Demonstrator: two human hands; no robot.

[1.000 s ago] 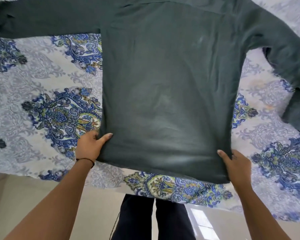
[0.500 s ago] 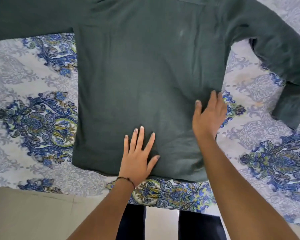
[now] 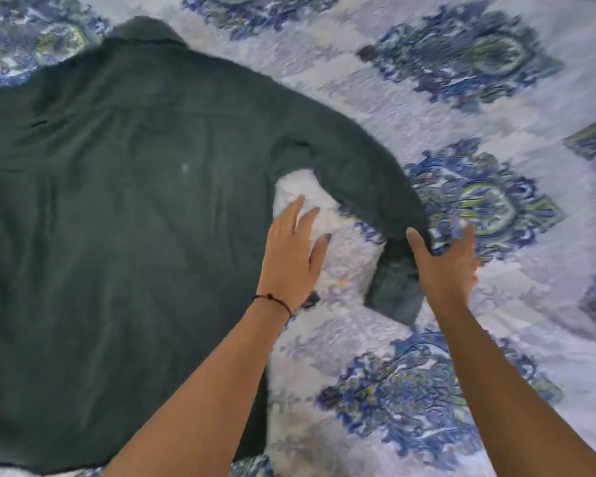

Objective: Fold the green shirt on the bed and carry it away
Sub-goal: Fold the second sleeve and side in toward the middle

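Holds left hand [image 3: 291,256], fingers [image 3: 294,215] straight and empty, at edge of shirt [image 3: 117,235] lying flat on bed [image 3: 516,321]; spreads right hand [image 3: 444,270] over bent sleeve [image 3: 358,173] (thumb touching, nothing gripped).

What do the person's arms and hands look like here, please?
Both the left forearm and the right forearm are bare, with no sleeves in view. A thin black cord bracelet circles the left wrist; the right wrist wears nothing.

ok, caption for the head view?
Green shirt flat on patterned bedspread; right hand at bent sleeve, left hand open alongside.
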